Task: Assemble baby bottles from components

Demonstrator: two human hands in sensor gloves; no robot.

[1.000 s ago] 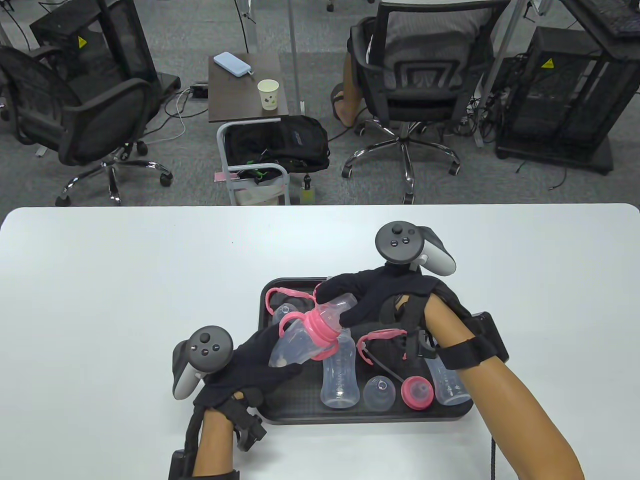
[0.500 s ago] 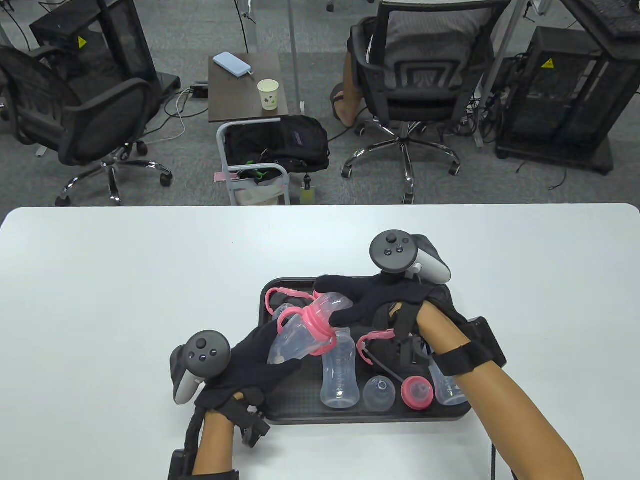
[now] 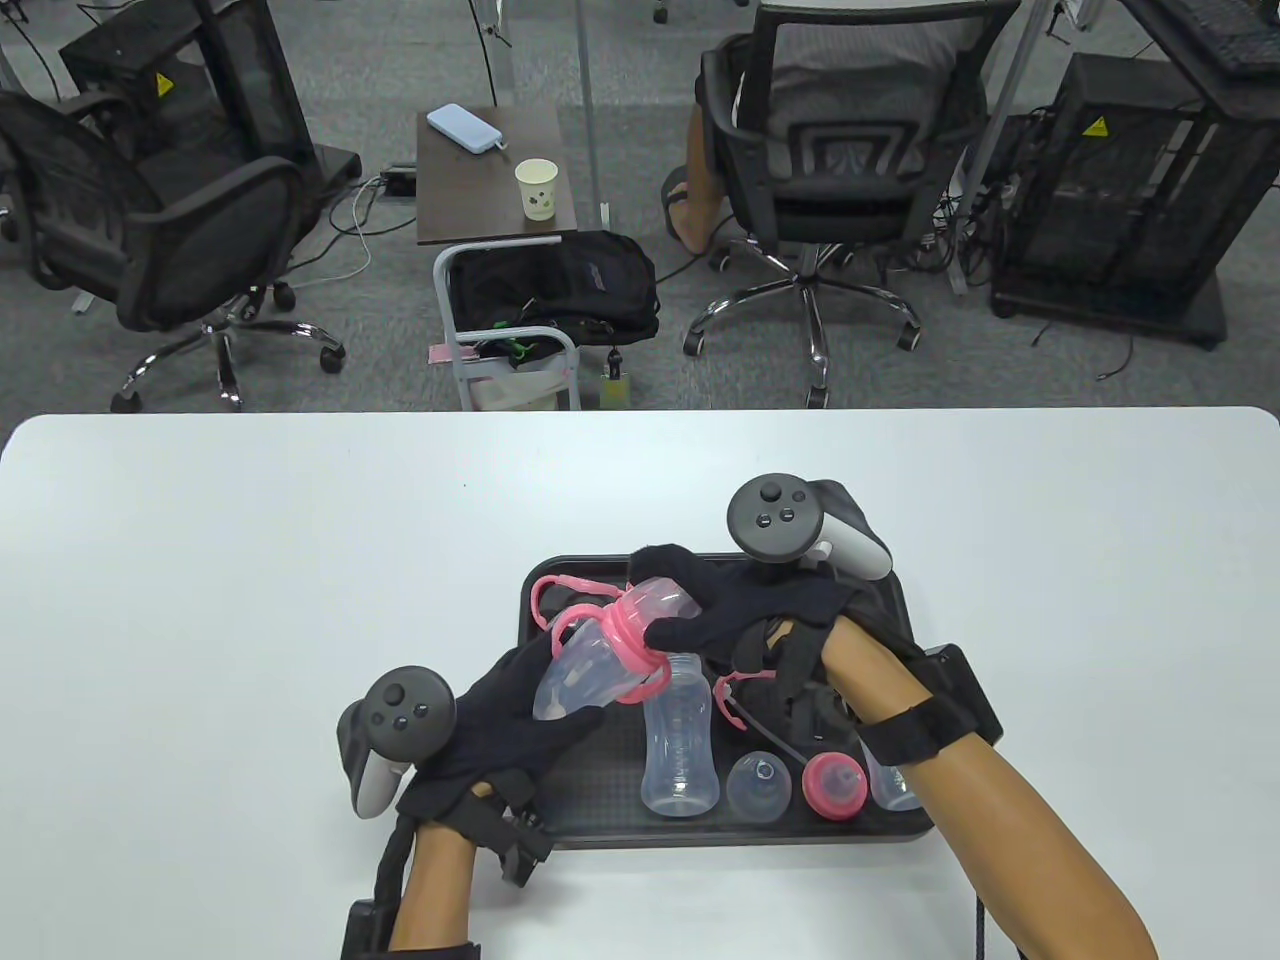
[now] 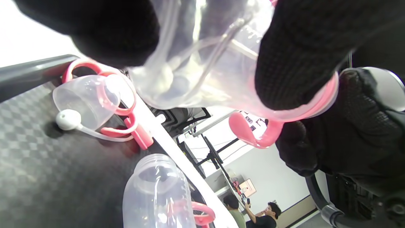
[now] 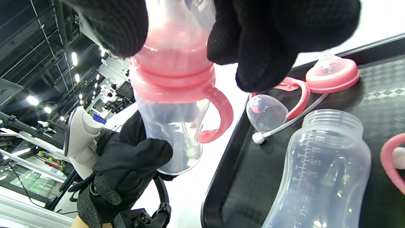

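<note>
A clear baby bottle (image 3: 578,675) with a pink handled collar (image 3: 628,638) and a clear cap (image 3: 665,597) is held tilted above the black tray (image 3: 560,828). My left hand (image 3: 510,715) grips the bottle's body, as the left wrist view (image 4: 202,63) also shows. My right hand (image 3: 720,610) grips the cap end, just above the pink collar (image 5: 172,80) in the right wrist view. A straw shows inside the bottle (image 4: 218,52). An open empty bottle (image 3: 680,740) lies on the tray below.
On the tray lie a clear cap (image 3: 758,785), a pink collar with nipple (image 3: 834,785), another bottle (image 3: 885,785) partly under my right arm, pink handle rings (image 3: 745,680) (image 3: 548,590), and a cap with a weighted straw (image 4: 84,101). White table all around.
Both hands and the held bottle have shifted slightly left and toward me. The right hand has turned at the cap end, and its tracker has moved left.
</note>
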